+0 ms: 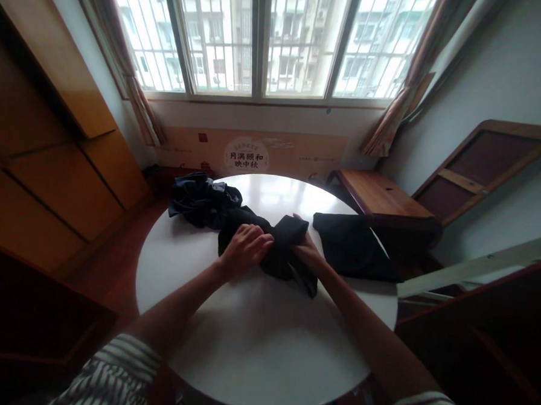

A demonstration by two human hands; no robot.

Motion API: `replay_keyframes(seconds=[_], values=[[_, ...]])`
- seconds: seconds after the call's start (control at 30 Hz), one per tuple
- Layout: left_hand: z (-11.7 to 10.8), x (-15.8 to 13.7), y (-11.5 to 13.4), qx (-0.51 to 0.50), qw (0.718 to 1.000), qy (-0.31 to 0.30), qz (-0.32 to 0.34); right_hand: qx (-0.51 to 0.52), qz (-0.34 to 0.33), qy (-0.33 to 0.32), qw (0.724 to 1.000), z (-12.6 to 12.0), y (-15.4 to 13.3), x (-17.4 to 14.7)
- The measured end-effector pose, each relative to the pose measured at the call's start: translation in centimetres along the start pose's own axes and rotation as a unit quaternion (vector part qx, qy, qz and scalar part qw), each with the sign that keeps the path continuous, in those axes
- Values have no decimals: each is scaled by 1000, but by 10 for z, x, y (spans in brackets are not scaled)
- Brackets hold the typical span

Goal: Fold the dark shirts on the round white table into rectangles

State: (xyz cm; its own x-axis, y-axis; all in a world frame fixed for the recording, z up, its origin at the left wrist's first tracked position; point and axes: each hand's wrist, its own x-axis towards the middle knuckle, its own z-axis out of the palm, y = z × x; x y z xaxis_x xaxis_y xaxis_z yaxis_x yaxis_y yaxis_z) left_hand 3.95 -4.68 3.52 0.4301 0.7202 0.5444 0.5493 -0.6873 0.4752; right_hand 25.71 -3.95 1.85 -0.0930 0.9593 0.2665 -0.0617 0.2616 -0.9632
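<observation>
At eleven o'clock on the white surface (263, 347) lies a crumpled dark pile (193, 201). Next, the left hand (247, 246) curls its fingers closed on a black garment (289, 229), just twelve-ward of centre. The right hand (308, 253) grasps its three-o'clock side. At two o'clock lies a flat black cloth (352, 246).
</observation>
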Motion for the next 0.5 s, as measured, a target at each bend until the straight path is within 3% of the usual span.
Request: replay_keyframes(seconds=[0.1,0.23,0.37,0.5], values=[[18,-7,14,-116,990,-72,-26,16,-11,-48,999,5,0,-4],[31,-11,16,-158,982,-40,-92,-3,10,-76,997,5,4,-2],[26,-3,-2,-251,958,-37,-131,-25,10,11,1000,-8,7,6],[0,14,-22,-406,885,57,-223,-64,-44,182,980,-29,6,17]])
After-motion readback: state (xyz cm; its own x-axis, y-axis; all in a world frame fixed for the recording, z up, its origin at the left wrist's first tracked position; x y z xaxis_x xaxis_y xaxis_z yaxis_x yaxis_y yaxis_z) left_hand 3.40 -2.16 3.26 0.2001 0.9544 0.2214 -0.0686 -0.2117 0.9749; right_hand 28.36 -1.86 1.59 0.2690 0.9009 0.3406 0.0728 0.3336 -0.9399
